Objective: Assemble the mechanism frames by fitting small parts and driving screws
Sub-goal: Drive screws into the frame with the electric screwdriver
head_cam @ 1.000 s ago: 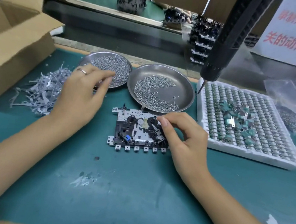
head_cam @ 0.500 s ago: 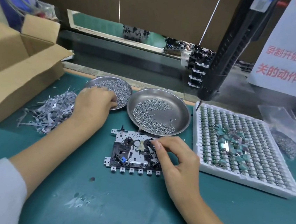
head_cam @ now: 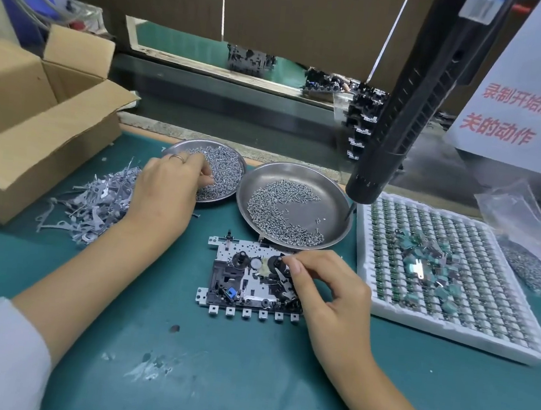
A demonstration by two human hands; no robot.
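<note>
Over the last second the left hand [head_cam: 164, 190] had curled down into the left screw dish [head_cam: 230, 164], apparently pinching a screw, while the right hand [head_cam: 327, 291] pinched a part on the mechanism frame [head_cam: 247, 282], just below the right dish [head_cam: 340, 192].

Two dishes [head_cam: 340, 192] at centre are polished, glossy metal holding shiny screws [head_cam: 282, 209]. The frame [head_cam: 239, 268] is perforated bright metal with matt black plastic parts. The box [head_cam: 36, 133] at left is matt brown cardboard; the mat [head_cam: 244, 379] is matt green, scuffed.
</note>
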